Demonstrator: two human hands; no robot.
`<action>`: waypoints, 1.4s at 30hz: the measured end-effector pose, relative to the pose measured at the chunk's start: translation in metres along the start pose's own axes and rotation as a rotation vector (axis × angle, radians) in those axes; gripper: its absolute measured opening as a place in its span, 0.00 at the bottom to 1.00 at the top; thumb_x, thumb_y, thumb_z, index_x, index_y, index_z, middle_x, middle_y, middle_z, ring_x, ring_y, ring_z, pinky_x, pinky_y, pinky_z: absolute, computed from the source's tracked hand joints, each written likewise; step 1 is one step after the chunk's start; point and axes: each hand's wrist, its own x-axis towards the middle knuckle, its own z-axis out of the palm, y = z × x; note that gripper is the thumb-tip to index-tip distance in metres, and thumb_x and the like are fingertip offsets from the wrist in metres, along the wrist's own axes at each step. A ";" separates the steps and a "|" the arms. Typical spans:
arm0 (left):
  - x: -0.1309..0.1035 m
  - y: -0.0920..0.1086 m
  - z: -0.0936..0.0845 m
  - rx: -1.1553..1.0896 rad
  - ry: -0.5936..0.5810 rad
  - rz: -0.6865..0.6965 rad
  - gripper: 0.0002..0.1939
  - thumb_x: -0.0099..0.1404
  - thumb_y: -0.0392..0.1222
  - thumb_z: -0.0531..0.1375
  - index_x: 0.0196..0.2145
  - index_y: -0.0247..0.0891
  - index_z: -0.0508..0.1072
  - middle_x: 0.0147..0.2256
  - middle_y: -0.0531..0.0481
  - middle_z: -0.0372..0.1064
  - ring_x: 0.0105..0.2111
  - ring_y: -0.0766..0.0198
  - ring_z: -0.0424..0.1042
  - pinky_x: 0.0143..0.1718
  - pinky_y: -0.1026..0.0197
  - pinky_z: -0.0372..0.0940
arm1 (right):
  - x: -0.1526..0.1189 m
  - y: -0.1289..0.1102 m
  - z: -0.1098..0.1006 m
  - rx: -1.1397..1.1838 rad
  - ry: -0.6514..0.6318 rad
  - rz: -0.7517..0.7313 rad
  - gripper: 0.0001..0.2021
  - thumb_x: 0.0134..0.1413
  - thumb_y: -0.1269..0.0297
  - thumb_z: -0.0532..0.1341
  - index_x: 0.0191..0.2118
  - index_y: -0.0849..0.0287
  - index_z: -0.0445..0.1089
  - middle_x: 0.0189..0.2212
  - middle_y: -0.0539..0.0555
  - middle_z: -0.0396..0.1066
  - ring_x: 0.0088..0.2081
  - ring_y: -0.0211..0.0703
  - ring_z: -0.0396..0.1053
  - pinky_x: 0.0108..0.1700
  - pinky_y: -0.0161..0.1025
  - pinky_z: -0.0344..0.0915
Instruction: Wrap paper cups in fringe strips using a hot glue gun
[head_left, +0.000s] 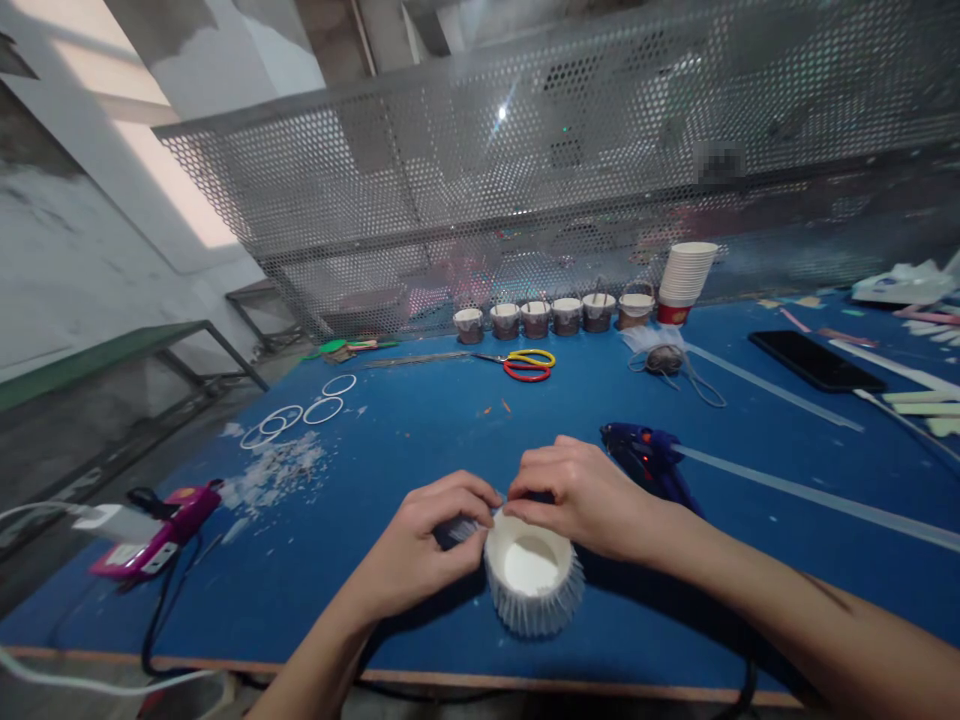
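Note:
A short white paper cup (534, 566) stands near the table's front edge, its outside wrapped in pale pleated trim (538, 612). My left hand (431, 535) is at the cup's left, thumb and fingers closed on a loose end of the gauzy trim. From the far right side my right hand (577, 495) pinches the cup's rim, fingertips close to those of the left. Exactly what lies between the fingertips is partly hidden. Just beyond my right hand a blue glue gun (651, 460) lies on its side with a small red light lit.
Several small decorated cups (567, 316) line the back beside stacked paper cups (686, 280). Scissors (528, 365), twine (664, 360), white rings (322, 410) and scraps (277, 470) lie about. A pink power strip (161, 535) is left; a phone (814, 360) is right. Perforated metal screen (450, 180) behind.

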 end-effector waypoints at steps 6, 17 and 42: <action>-0.003 -0.005 0.001 0.018 -0.007 0.020 0.09 0.57 0.26 0.56 0.31 0.37 0.72 0.35 0.48 0.72 0.35 0.66 0.72 0.38 0.63 0.65 | 0.004 0.004 0.003 -0.264 0.041 -0.300 0.15 0.61 0.67 0.56 0.24 0.63 0.72 0.19 0.51 0.69 0.22 0.36 0.60 0.29 0.39 0.45; -0.002 -0.002 0.000 0.038 -0.013 0.037 0.06 0.59 0.30 0.56 0.31 0.37 0.72 0.35 0.47 0.73 0.35 0.65 0.72 0.37 0.63 0.66 | 0.000 0.008 -0.017 0.202 -0.169 -0.026 0.12 0.64 0.63 0.55 0.36 0.59 0.76 0.30 0.51 0.75 0.32 0.37 0.69 0.37 0.35 0.56; -0.001 -0.001 0.002 0.034 -0.032 0.056 0.05 0.61 0.31 0.55 0.30 0.37 0.71 0.33 0.46 0.72 0.33 0.65 0.71 0.37 0.62 0.66 | 0.014 -0.012 -0.011 -0.120 -0.246 -0.025 0.07 0.55 0.70 0.62 0.27 0.62 0.74 0.26 0.54 0.75 0.27 0.39 0.68 0.30 0.36 0.52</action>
